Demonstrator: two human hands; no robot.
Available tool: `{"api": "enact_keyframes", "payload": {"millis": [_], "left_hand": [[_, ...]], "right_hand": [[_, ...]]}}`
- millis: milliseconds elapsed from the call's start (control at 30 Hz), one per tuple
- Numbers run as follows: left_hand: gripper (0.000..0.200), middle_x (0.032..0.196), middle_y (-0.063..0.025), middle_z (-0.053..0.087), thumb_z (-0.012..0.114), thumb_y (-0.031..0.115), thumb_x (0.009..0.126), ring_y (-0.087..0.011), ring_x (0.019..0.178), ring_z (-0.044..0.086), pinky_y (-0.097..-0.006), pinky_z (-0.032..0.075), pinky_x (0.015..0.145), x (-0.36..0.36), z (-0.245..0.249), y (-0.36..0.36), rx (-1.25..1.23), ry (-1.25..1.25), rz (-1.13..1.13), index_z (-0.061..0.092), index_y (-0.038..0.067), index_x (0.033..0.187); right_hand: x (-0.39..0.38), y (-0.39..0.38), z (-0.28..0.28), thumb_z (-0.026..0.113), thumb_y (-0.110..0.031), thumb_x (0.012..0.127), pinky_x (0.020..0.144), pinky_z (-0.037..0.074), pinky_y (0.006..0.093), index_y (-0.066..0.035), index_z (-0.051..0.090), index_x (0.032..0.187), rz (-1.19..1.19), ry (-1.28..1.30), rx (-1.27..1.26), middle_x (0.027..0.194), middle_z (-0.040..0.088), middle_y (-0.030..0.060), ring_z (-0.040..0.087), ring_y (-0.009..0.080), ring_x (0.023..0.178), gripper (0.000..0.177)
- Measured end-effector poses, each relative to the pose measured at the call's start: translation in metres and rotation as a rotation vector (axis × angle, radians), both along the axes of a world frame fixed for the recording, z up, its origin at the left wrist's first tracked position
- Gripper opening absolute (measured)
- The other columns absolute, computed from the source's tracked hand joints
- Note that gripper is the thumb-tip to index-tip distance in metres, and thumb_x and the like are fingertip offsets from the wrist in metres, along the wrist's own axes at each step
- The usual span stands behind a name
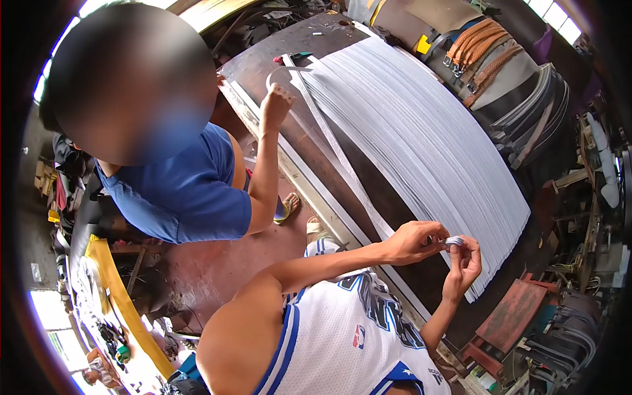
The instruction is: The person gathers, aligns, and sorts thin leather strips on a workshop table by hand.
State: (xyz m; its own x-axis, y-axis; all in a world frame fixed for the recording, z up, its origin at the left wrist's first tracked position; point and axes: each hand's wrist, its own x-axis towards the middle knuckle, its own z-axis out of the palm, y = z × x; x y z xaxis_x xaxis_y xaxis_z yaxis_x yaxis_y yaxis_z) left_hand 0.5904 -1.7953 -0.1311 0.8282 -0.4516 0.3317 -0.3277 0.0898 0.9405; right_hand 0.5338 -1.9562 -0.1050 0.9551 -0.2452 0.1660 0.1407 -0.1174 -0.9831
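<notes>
A small rolled white strip (pixel 453 241) is pinched in the fingers of my right hand (pixel 467 263), over the near end of the table. Beside it, my left hand (pixel 416 242) has its fingers curled with the tips close to the roll; whatever may be between them is too small to make out. Beyond both hands lies a wide row of long white strips (pixel 421 138), packed side by side on the dark table (pixel 263 56). One loose pale strip (pixel 336 148) runs lengthwise near the table's left edge.
At the left stands a co-worker in a blue shirt (pixel 178 191), one hand (pixel 276 105) raised over the table with a thin strip. Brown braided belts (pixel 477 46) hang at the upper right. A reddish wooden stool (pixel 512 313) stands at the lower right.
</notes>
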Motion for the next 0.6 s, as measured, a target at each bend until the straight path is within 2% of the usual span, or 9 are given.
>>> {"api": "enact_keyframes", "payload": {"millis": [67, 200, 567, 600], "left_hand": [[0.024, 0.091, -0.0096, 0.068, 0.072, 0.009, 0.086, -0.0234, 0.080, 0.067, -0.0340, 0.057, 0.067, 0.000, -0.005, -0.002, 0.010, -0.024, -0.029, 0.063, 0.004, 0.108], [0.022, 0.094, -0.0104, 0.068, 0.071, 0.008, 0.086, -0.0265, 0.082, 0.067, -0.0354, 0.056, 0.069, -0.004, -0.009, -0.004, 0.017, -0.040, -0.039, 0.062, 0.004, 0.105], [0.020, 0.093, -0.0093, 0.067, 0.071, 0.009, 0.086, -0.0250, 0.082, 0.065, -0.0348, 0.054, 0.066, -0.008, -0.007, -0.008, 0.041, -0.029, -0.032, 0.060, 0.004, 0.103], [0.020, 0.089, -0.0107, 0.066, 0.070, 0.011, 0.087, -0.0260, 0.079, 0.066, -0.0353, 0.054, 0.065, -0.008, -0.008, -0.008, 0.027, -0.050, -0.023, 0.060, 0.003, 0.102]], "right_hand": [[-0.002, 0.002, 0.000, 0.064, 0.000, 0.092, 0.084, 0.046, 0.0250, 0.002, 0.059, 0.100, -0.006, -0.016, -0.007, 0.103, 0.056, 0.0063, 0.056, 0.0134, 0.091, 0.009], [-0.006, -0.002, -0.002, 0.063, -0.001, 0.092, 0.084, 0.046, 0.0252, 0.002, 0.058, 0.100, 0.015, -0.040, -0.062, 0.103, 0.056, 0.0069, 0.056, 0.0137, 0.091, 0.010], [-0.011, -0.003, -0.002, 0.064, 0.000, 0.092, 0.084, 0.045, 0.0257, 0.002, 0.058, 0.100, 0.003, -0.062, -0.048, 0.101, 0.055, 0.0064, 0.056, 0.0138, 0.091, 0.010], [-0.011, -0.003, -0.002, 0.064, 0.000, 0.092, 0.085, 0.045, 0.0257, 0.002, 0.058, 0.100, 0.003, -0.051, -0.053, 0.102, 0.055, 0.0064, 0.056, 0.0137, 0.091, 0.010]]}}
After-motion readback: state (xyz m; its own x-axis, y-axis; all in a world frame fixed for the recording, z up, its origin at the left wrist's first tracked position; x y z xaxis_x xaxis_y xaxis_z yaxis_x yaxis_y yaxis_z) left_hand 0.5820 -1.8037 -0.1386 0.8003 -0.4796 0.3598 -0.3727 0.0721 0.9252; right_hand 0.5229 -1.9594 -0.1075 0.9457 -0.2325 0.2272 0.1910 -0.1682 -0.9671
